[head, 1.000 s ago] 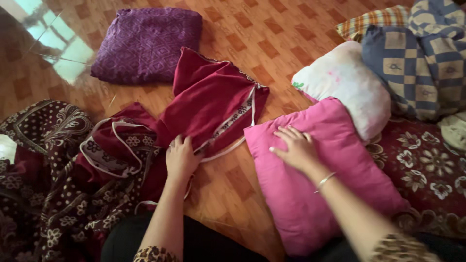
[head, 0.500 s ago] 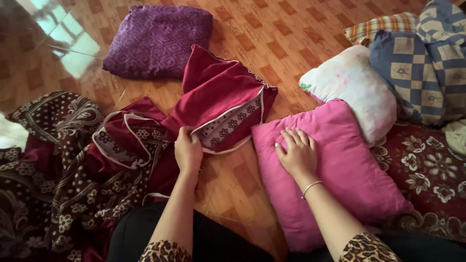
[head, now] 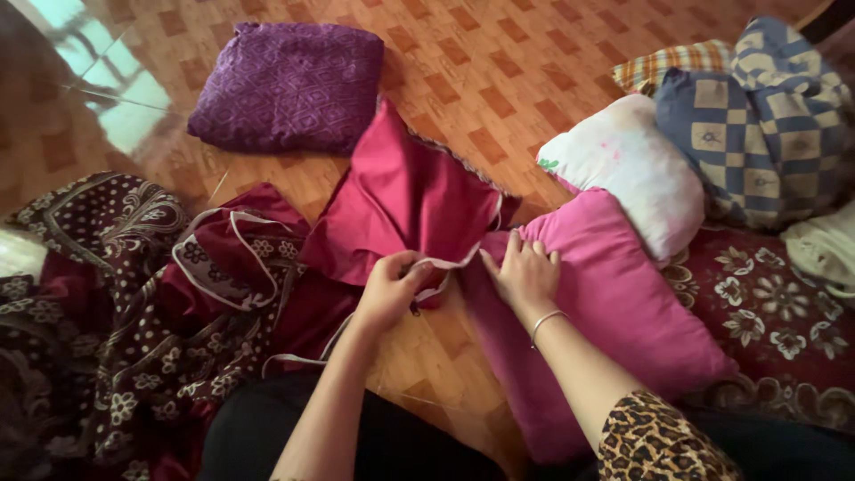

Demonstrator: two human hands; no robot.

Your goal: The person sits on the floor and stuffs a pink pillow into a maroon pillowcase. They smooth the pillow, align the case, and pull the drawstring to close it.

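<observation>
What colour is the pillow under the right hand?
Pink, plain; the pink pillow shows best in the head view.

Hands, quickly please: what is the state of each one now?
Left hand: closed, gripping the white-trimmed edge of the maroon cover.
Right hand: fingers at the corner of the pink pillow; grip cannot be told.

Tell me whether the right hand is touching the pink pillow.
Touching. The head view shows the right hand lying on the pink pillow at its corner, with no gap.
</observation>
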